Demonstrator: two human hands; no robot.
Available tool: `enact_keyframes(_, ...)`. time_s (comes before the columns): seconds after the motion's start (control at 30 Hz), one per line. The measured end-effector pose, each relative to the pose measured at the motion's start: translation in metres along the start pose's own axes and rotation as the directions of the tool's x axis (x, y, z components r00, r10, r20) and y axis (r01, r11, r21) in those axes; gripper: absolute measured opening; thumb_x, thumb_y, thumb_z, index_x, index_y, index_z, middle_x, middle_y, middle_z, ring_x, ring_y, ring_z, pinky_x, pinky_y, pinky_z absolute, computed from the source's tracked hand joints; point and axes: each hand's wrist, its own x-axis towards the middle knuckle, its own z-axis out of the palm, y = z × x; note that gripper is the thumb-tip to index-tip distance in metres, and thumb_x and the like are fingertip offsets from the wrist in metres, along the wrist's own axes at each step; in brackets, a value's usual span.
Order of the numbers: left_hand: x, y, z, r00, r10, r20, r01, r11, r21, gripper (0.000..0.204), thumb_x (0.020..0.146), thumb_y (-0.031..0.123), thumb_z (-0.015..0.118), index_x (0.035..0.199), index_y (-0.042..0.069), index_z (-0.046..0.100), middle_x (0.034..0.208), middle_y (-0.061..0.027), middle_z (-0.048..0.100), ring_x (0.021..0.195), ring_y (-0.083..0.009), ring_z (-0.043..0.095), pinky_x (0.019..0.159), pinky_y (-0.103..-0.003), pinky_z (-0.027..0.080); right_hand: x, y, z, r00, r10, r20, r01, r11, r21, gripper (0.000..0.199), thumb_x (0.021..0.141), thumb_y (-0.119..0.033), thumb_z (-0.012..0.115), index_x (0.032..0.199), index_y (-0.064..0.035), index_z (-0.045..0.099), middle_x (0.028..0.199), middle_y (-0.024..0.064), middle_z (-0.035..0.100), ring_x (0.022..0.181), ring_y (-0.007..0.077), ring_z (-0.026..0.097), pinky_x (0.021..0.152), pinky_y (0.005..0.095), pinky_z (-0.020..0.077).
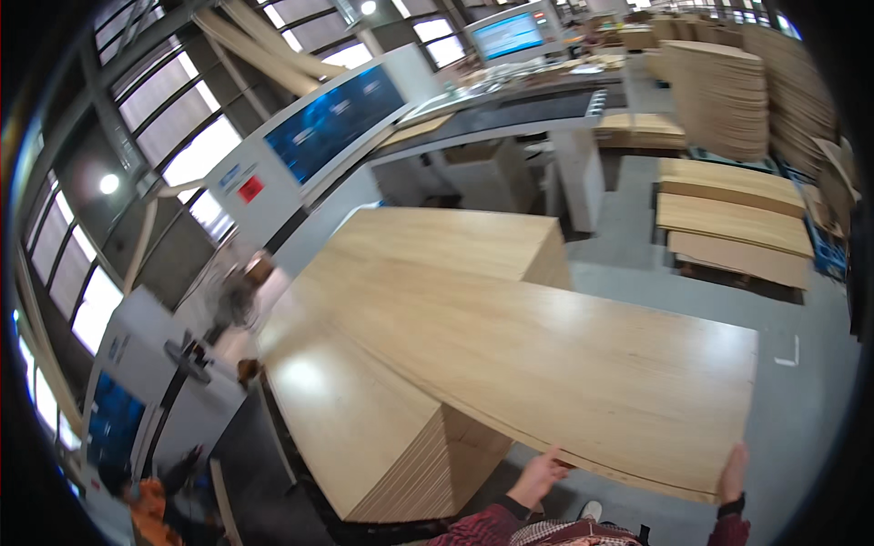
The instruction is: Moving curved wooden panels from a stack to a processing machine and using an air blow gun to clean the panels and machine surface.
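A long, light wood-grain panel (583, 364) lies slantwise over a stack of similar panels (364, 437), its right part jutting out past the stack over the floor. My left hand (539, 478) is closed on the near long edge of this panel, some fingers hidden beneath it. At the near right corner, my right hand (732, 475) grips the short end, its fingers partly out of sight. The panel's far left end rests on the stacked boards. Beyond the stack's left side stands a blurred person (241, 296), close to the boards.
A grey-white machine with a dark blue panel (337, 118) and a dark worktable (510, 114) stand behind the stack. At the right are low piles of boards (733, 214) and tall stacks of curved-looking sheets (715, 100). Another person in orange (150, 510) is at the lower left.
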Motion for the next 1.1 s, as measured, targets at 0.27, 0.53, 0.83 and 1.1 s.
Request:
enact_keyframes(0.27,-0.055,-0.037,0.056,0.949,-0.303,0.084,0.3,0.953,0.048,0.043,0.089,0.038,0.052,0.103,-0.002,0.046,0.101,-0.0139,0.06,0.098,-0.0193,0.059,0.07,-0.023,0.047,0.034,-0.024,-0.077,0.956,0.166,0.241,-0.259,0.863,0.434,0.043,0.094,-0.038,0.038,0.106,0.0016,0.051,0.101,0.007,0.053,0.094,0.0154,0.048,0.086,0.0292,0.0373)
enact_keyframes(0.53,-0.068,-0.032,0.028,0.938,-0.327,0.114,0.323,0.945,0.05,0.046,0.089,0.038,0.052,0.104,-0.005,0.044,0.104,-0.0197,0.059,0.1,-0.0204,0.059,0.073,-0.024,0.048,-0.004,-0.048,-0.078,0.951,0.209,0.228,-0.291,0.854,0.431,0.042,0.094,-0.038,0.038,0.107,0.001,0.05,0.102,0.0067,0.053,0.095,0.0151,0.049,0.085,0.0284,0.0379)
enact_keyframes(0.83,-0.105,-0.003,-0.033,0.957,-0.288,0.047,0.284,0.956,0.073,0.046,0.095,0.034,0.039,0.122,-0.003,0.041,0.113,-0.0152,0.057,0.101,-0.0217,0.058,0.077,-0.027,0.047,-0.081,-0.046,-0.031,0.918,0.301,0.257,-0.384,0.831,0.402,0.045,0.094,-0.04,0.038,0.107,0.0017,0.05,0.099,0.0076,0.055,0.092,0.0149,0.051,0.081,0.0293,0.0407)
enact_keyframes(1.1,-0.15,0.104,-0.088,0.976,0.143,-0.164,-0.095,0.959,0.268,0.029,0.093,0.019,0.042,0.113,-0.002,0.048,0.103,-0.0139,0.061,0.091,-0.0194,0.06,0.077,-0.028,0.046,-0.108,-0.142,0.036,0.925,0.257,0.282,-0.364,0.816,0.45,0.043,0.095,-0.036,0.037,0.106,0.0024,0.051,0.097,0.0072,0.056,0.087,0.0142,0.053,0.078,0.0278,0.0423)
